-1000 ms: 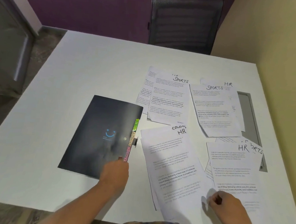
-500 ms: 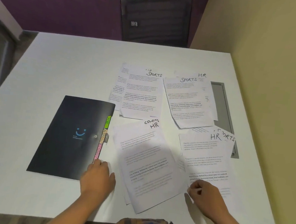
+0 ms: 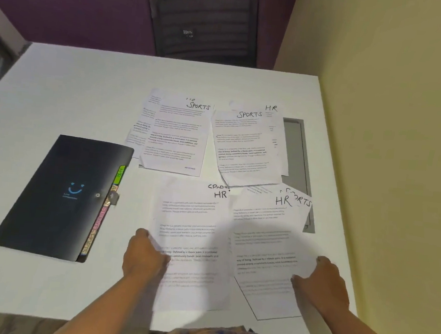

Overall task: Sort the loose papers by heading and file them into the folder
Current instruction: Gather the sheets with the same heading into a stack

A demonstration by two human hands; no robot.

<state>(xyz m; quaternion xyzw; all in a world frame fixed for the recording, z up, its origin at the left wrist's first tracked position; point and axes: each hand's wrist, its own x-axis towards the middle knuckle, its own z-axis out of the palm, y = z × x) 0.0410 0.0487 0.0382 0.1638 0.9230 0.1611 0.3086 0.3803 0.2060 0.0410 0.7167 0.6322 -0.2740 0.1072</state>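
A black folder (image 3: 56, 205) with a blue smiley lies shut at the left, coloured tabs (image 3: 101, 214) along its right edge. Two sheets headed SPORTS (image 3: 176, 135) (image 3: 248, 148) lie at the back, each over other sheets, one of them headed HR (image 3: 272, 108). Nearer me lie two sheets headed HR (image 3: 193, 218) (image 3: 265, 225), each over a SPORTS sheet. My left hand (image 3: 146, 256) grips the left edge of the left HR sheet. My right hand (image 3: 321, 284) grips the right edge of the right HR sheet.
The white table (image 3: 86, 94) meets a yellow wall (image 3: 390, 156) on the right. A grey inset panel (image 3: 296, 147) lies partly under the right-hand papers. A dark chair (image 3: 204, 17) stands behind the far edge.
My left hand left the folder's corner and took the left HR sheet, which now lies straighter. My right hand shifted to the right HR sheet's right edge. The view also shifted.
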